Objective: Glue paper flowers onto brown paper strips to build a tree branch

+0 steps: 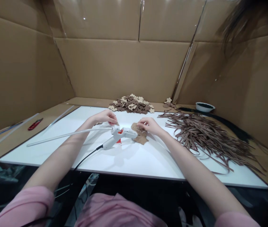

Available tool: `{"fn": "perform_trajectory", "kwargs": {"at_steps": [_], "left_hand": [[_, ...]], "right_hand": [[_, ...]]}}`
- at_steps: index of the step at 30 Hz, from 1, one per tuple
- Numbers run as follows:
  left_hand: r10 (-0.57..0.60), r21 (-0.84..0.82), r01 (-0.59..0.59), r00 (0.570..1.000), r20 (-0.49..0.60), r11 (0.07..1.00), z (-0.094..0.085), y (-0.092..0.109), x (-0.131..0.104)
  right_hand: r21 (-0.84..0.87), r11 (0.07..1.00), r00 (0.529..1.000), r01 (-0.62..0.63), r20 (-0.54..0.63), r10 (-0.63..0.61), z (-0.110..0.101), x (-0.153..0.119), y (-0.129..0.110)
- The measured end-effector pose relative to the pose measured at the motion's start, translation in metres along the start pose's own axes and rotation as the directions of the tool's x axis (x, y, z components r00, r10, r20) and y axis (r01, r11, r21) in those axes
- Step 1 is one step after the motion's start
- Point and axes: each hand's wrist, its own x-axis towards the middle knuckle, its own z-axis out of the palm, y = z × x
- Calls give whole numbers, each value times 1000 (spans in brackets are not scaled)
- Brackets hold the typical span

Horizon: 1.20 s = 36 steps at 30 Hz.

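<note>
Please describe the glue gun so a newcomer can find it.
Find the white board, then look near its middle. The glue gun there is white and red, with a long pale stick behind. Among its neighbours, only it trails a black cord.

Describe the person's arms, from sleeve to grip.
Pink sleeves end around the elbows. Both forearms are bare, with no watch or bracelet visible. The left grip and right grip are ungloved hands.

glue gun (115, 136): white, red | piece (140, 139): tan | flowers (132, 105): cream, brown | strips (202, 134): brown
</note>
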Motion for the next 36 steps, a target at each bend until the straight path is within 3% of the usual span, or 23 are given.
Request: {"fn": "perform_trajectory", "kwargs": {"at_steps": [7,12,17,21,25,30,36], "left_hand": [[-11,83,17,998,-70,996,-5,-5,-1],[68,127,-48,986,-154,991,5,4,1],[164,50,-168,984,67,985,24,33,-1],[231,27,-235,968,94,972,30,45,-3],[207,25,-210,974,87,977,30,43,-4],[174,13,-176,980,97,984,31,42,-5],[147,41,-149,988,52,988,31,39,-4]], "right_hand": [[-110,993,999,32,-17,-34,-3,-1,2],[-99,995,998,-16,-69,9,-3,-1,0],[-34,997,997,69,35,-68,1,-1,-9],[-137,974,969,182,190,-154,9,3,-14],[-242,954,967,176,223,-122,15,8,-12],[-298,943,986,145,127,-111,14,11,-5],[-375,927,997,-15,-73,-13,2,7,15]]}}
